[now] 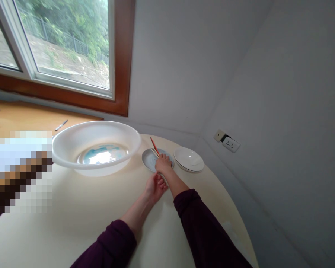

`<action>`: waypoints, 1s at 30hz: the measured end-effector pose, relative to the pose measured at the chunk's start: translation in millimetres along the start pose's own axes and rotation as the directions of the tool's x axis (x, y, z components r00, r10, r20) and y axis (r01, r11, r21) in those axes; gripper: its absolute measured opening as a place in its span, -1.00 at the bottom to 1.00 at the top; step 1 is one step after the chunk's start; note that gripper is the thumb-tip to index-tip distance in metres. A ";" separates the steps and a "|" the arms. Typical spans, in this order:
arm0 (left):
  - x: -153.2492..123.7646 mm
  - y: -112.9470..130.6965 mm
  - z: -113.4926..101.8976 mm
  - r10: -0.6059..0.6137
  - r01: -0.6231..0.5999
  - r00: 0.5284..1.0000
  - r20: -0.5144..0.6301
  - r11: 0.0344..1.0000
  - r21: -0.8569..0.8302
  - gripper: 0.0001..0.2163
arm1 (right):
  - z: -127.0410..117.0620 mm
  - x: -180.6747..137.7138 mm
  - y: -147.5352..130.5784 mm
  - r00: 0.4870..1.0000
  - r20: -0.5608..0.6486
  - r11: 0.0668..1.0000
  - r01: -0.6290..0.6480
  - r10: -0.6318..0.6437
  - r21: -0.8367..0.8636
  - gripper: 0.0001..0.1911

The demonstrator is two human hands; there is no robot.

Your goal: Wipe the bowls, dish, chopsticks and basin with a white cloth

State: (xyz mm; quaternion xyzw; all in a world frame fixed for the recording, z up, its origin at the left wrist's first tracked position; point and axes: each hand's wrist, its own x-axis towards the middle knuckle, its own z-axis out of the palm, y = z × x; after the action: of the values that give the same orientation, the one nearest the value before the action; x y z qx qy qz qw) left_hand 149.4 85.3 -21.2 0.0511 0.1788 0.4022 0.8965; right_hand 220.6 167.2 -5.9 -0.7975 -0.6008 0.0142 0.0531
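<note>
A shallow grey-blue plate lies near the far right edge of the round table. Over it my right hand is closed around a few thin sticks that look like chopsticks, one red and the others pale. Their ends point up and to the left. My left hand is curled with the palm turned up, its thumb side at the plate's near rim. My right forearm and hand partly cover where the left fingers meet the plate.
A large translucent basin with a little liquid in it stands left of the plate. To the right sit stacked white plates. A pen lies on the wooden surface under the window. The wall with a socket borders the cream table.
</note>
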 end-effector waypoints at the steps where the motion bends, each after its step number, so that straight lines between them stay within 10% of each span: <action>1: 0.2 -0.1 -0.3 0.001 -0.001 1.000 0.000 1.000 -0.001 -0.63 | 0.2 -0.3 0.1 1.000 -0.007 1.000 0.002 -0.001 0.004 -0.57; 30: 3.7 2.8 -1.7 0.009 -0.010 1.000 -0.017 0.999 -0.032 -0.63 | -14.1 17.4 -13.7 0.966 -0.232 0.950 0.172 -0.111 0.260 -0.59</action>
State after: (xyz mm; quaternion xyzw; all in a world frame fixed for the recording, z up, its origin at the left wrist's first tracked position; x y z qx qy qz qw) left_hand 149.0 89.8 -23.2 0.0343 0.1796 0.4096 0.8938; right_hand 213.6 186.7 10.3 -0.7336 -0.6395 0.0081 0.2298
